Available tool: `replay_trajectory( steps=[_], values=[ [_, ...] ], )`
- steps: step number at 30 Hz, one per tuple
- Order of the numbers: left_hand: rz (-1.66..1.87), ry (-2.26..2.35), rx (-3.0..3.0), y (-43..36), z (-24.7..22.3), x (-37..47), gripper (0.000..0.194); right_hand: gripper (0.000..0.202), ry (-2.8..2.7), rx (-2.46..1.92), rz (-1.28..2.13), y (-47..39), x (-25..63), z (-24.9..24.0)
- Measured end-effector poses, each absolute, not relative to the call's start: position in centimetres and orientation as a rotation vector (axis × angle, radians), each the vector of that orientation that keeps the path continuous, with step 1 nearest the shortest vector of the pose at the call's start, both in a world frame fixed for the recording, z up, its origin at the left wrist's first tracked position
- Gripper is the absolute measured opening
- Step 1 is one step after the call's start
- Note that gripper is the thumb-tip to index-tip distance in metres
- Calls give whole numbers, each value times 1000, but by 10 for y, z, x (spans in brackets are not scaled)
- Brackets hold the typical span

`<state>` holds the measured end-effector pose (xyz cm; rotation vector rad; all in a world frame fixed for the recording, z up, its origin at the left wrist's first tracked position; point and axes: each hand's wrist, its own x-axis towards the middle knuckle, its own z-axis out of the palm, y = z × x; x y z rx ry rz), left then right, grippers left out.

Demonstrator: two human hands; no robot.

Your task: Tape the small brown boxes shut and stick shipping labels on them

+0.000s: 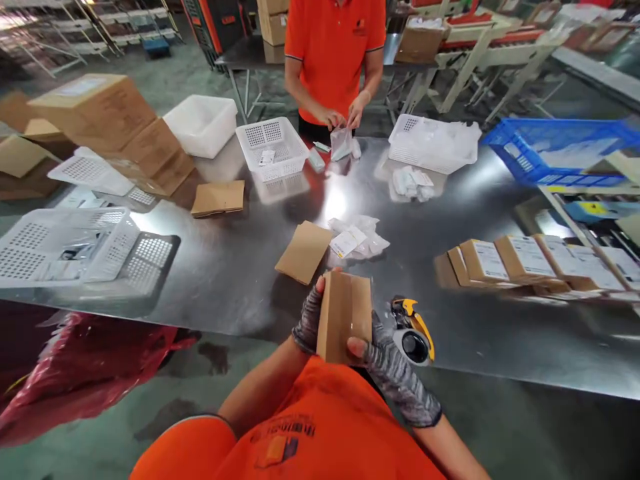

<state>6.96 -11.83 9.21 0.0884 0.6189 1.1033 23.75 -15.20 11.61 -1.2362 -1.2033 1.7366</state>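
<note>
A: Fingers (357,347)?
B: Both sets grasping the box (343,317). L hand (309,320) on its L side, tips at far L corner; R hand (387,357) on its R side, thumb on it. Other R fingers mostly hidden.
A: Box loc?
B: In front of torso, at near edge of table (235,260). Can't tell if touching.
A: Surface + rm?
B: Table shiny metal, lots of reflections; grey floor (240,400) below. Co-worker (335,60) opp., hands at a clear bag (341,143). White baskets (281,171) far side & L, blue crate (555,176) far R, cartons (107,110) stacked L, labelled boxes (525,260) in a row R. Bkgd cluttered, blurry.
A: Materials/shapes?
B: Gloves (403,383) grey mottled knit, tips bare. Flat cardboard (304,252) just past box, brown, matte; beside it crinkly plastic (373,241) w/ white label (349,241). Tape gun (406,333) near R hand, yellow/blk, round roll. Baskets perforated. Red plastic (100,373) lower L, wrinkled, glossy.
A: Box look?
B: Brown cardboard, rectangular, closed, edges straight. Glossy clear tape (357,307) runs lengthwise on the face twd cam. Tilted.
</note>
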Motion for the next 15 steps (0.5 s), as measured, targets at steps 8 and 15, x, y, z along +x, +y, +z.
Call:
replay_trajectory(
  steps=[8,15],
  values=[
    [1155,979,494,-113,101,58,99,98,-1391,-1552,1347,-139,253,95],
    [1347,1081,569,-101,102,76,71,90,-1588,-1548,1220,-129,273,82]
  ],
)
